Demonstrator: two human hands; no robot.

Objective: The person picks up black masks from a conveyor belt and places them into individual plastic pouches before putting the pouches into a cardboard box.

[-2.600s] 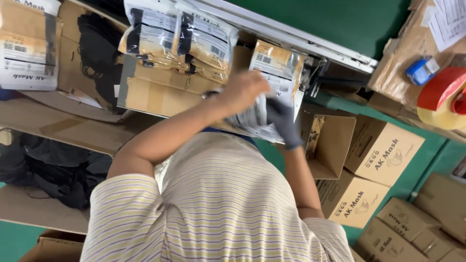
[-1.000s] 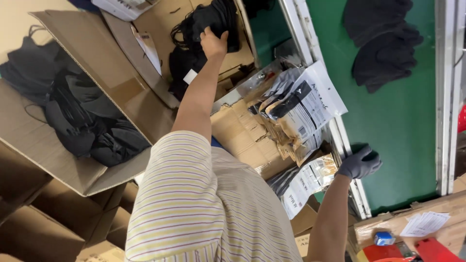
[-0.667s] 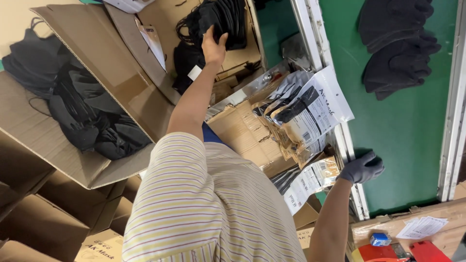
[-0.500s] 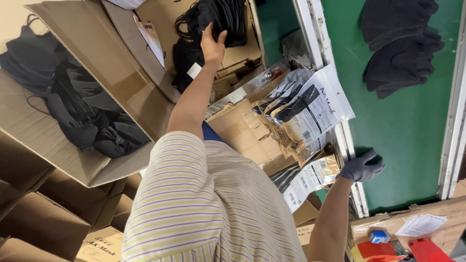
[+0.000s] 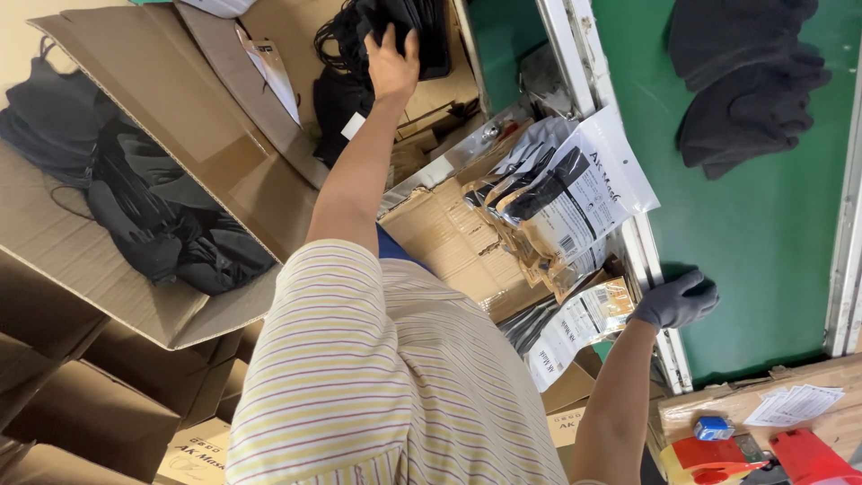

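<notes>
Bright, even indoor light, soft shadows, slight glare on plastic, sharp focus.

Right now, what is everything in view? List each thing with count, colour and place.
Masks: a heap, black, in the top box under the left hand.
Masks, loose: a heap, black, in the open box at left.
Boxes: several, brown cardboard, left and bottom left.
Pouches: several, white and gold, stacked at centre.
Table: one, green, right.
Cloth pile: one, dark, on the table, top right.
Tape tool: one, red, bottom right.
Papers: a few, white, bottom right.
Left hand: bare, grip on the black masks.
Right hand: grey glove, resting at the table edge.
</notes>
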